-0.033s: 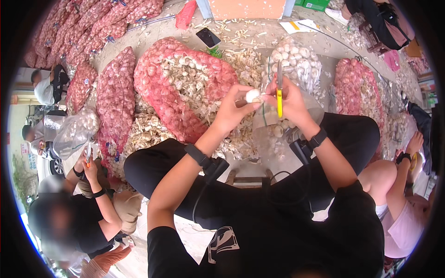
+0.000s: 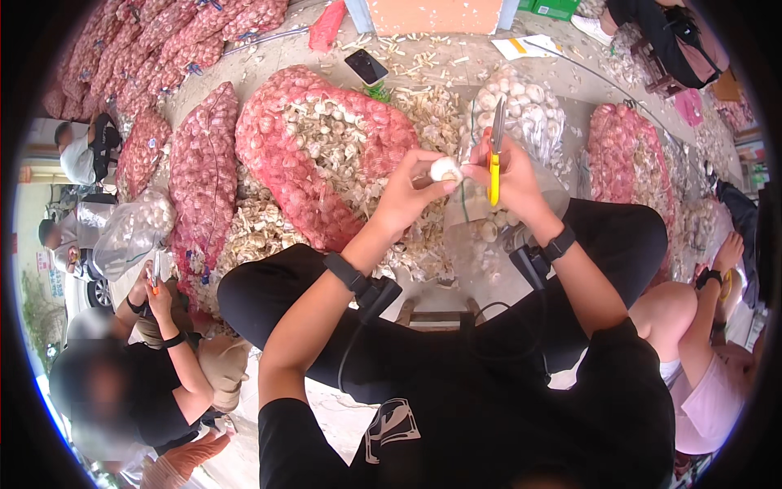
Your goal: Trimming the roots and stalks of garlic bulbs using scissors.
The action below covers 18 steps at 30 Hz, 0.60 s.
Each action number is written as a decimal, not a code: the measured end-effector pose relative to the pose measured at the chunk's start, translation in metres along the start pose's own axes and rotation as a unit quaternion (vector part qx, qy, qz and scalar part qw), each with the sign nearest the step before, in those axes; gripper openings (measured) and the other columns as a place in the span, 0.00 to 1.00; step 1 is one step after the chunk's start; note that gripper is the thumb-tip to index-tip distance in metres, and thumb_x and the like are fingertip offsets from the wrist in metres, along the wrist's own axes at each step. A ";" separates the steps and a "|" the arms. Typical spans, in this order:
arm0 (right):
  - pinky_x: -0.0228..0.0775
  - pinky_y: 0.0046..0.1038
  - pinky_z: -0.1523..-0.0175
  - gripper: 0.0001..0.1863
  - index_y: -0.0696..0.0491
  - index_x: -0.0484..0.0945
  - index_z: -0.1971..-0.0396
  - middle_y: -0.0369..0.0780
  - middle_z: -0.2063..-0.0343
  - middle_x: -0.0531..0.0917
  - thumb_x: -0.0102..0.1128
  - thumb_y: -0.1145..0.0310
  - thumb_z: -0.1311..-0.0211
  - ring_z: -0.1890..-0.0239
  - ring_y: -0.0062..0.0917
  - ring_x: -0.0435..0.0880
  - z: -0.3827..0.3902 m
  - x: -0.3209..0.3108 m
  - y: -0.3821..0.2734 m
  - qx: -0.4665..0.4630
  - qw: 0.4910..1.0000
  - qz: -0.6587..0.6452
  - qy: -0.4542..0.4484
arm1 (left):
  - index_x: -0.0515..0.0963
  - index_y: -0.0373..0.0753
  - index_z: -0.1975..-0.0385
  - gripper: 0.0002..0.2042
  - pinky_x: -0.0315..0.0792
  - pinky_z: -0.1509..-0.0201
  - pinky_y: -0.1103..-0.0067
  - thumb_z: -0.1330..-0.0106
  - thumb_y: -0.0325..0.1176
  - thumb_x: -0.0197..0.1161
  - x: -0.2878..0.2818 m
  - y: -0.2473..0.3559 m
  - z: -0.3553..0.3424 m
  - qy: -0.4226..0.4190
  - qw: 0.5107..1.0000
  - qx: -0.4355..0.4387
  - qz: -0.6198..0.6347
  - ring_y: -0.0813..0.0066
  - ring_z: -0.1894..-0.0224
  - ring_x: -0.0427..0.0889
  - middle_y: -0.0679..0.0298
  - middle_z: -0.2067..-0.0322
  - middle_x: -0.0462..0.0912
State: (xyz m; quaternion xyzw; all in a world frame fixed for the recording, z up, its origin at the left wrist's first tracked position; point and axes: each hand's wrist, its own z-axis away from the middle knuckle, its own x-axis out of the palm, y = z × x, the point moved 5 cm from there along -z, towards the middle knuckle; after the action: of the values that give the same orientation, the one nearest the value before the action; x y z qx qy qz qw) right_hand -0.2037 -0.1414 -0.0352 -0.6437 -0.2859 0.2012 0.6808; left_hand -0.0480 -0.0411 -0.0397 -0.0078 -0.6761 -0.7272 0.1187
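Observation:
My left hand (image 2: 405, 194) pinches a white garlic bulb (image 2: 445, 169) between thumb and fingers. Beside it, my right hand (image 2: 516, 186) is closed around a pair of scissors (image 2: 495, 159) with yellow and red handles, blades pointing up and away. The right fingertips come close to the bulb's side; whether they touch it is hard to see. Just beyond and below the hands lies a clear plastic bag (image 2: 533, 114) filled with trimmed white bulbs. To the left, an open red mesh sack (image 2: 265, 134) shows untrimmed garlic and loose skins inside.
Full red mesh sacks stand at left (image 2: 202, 155) and right (image 2: 623, 151), with more piled far left. A phone (image 2: 366, 67) lies beyond the open sack. Skins and stem scraps (image 2: 428, 106) litter the floor. Co-workers sit close on both sides, one holding orange-handled scissors (image 2: 155, 281).
The scissors have tilted slightly, their tips shifting to the right. The bulb has turned a little in my left fingers. Both arms stay nearly in place.

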 end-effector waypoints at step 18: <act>0.69 0.19 0.57 0.21 0.59 0.74 0.54 0.32 0.67 0.75 0.75 0.74 0.45 0.64 0.14 0.71 0.008 0.012 -0.017 -0.016 0.974 0.227 -0.002 | 0.68 0.41 0.45 0.21 0.76 0.45 0.78 0.35 0.19 0.66 0.002 -0.001 0.004 -0.001 0.999 0.009 0.039 0.76 0.47 0.78 0.63 0.49 0.78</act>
State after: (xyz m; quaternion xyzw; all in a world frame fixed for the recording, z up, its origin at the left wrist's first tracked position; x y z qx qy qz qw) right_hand -0.2012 -0.1294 -0.0171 -0.7020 -0.1367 0.3474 0.6065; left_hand -0.0506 -0.0378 -0.0396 -0.0337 -0.6822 -0.7157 0.1460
